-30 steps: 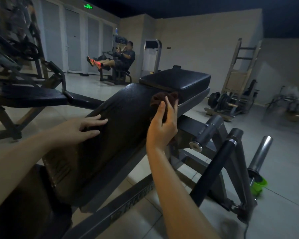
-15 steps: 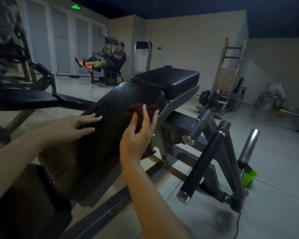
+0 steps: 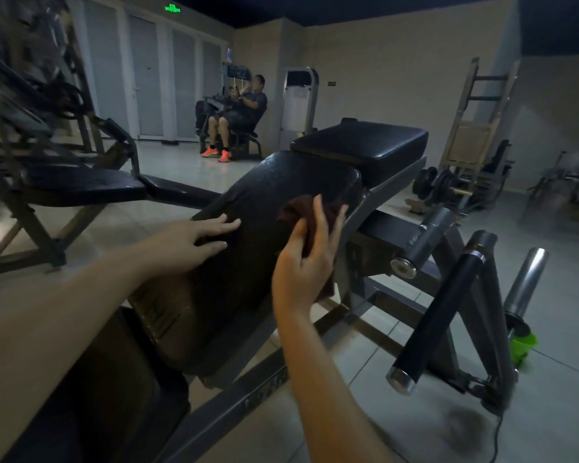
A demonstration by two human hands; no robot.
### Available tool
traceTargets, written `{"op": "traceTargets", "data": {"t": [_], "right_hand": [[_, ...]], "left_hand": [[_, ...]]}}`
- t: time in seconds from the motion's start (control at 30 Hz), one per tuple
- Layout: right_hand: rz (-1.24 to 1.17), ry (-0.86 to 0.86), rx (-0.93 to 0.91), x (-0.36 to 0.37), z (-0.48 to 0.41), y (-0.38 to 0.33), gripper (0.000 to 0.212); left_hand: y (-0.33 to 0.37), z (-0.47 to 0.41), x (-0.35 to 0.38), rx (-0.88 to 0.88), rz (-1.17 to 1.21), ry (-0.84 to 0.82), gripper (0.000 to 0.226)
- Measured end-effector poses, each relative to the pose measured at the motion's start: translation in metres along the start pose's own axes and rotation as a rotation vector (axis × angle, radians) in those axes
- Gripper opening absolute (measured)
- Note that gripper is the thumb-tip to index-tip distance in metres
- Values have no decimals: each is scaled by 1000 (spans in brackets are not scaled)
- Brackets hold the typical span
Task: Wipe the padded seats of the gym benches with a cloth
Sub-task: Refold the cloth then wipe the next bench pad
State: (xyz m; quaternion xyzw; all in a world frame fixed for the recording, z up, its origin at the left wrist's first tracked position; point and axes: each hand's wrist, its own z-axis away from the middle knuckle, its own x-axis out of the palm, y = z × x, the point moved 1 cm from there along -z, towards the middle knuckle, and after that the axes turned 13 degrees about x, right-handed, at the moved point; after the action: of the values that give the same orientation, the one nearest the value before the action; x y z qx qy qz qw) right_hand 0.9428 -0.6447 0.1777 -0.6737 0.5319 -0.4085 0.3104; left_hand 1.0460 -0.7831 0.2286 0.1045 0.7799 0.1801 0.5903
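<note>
Pressure on vinyl now: the right hand [image 3: 301, 262] pinches the dark brown cloth [image 3: 300, 208] between thumb and fingers, pressing it to the long black sloping padded seat [image 3: 264, 195] at its two o'clock edge. Flat at nine o'clock, fingers straight, the left hand [image 3: 194, 238] braces. Best play, I'd say: firm overlapping strokes, loose tail gathered, then the square black pad [image 3: 361, 145] at twelve.
</note>
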Motion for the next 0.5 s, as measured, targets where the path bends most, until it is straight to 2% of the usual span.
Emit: {"op": "traceTargets", "data": {"t": [0.17, 0.3, 0.5], "right_hand": [[-1, -42, -37, 8, 82, 17, 42], [60, -93, -77, 8, 124, 21, 42], [172, -198, -288, 2, 153, 35, 47]], "left_hand": [[-10, -3, -6, 39, 158, 3, 46], [-10, -2, -7, 72, 126, -19, 46], [-5, 6, -12, 74, 47, -64, 49]]}}
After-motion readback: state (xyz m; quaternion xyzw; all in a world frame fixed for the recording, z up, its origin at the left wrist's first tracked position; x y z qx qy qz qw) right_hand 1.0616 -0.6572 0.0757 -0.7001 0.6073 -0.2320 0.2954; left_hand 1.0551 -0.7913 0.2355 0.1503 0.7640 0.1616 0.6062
